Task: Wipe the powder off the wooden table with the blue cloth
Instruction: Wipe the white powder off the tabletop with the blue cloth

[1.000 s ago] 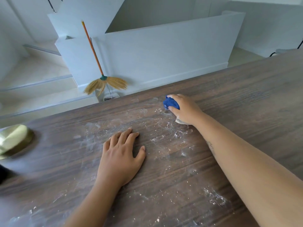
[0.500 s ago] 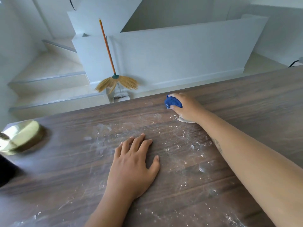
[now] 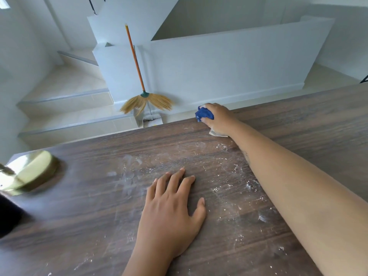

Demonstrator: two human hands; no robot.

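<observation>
My right hand (image 3: 220, 120) grips the bunched blue cloth (image 3: 204, 114) at the far edge of the dark wooden table (image 3: 79, 226). The cloth sticks out past my fingers, right at the table's rim. My left hand (image 3: 171, 212) rests flat on the table, fingers straight and spread, nearer to me. White powder (image 3: 237, 188) lies in smears and specks between the two hands and to the right of my left hand. A pale scrap (image 3: 216, 134) shows under my right wrist.
A shiny gold round object (image 3: 29, 172) sits blurred at the table's left edge, with something dark (image 3: 8, 216) below it. Beyond the table are steps, a low white wall, a straw broom (image 3: 143, 96) with an orange handle, and a dustpan (image 3: 152, 119).
My right hand has pushed the blue cloth away from me to the table's far edge. My left hand stays flat on the table. The camera view has shifted.
</observation>
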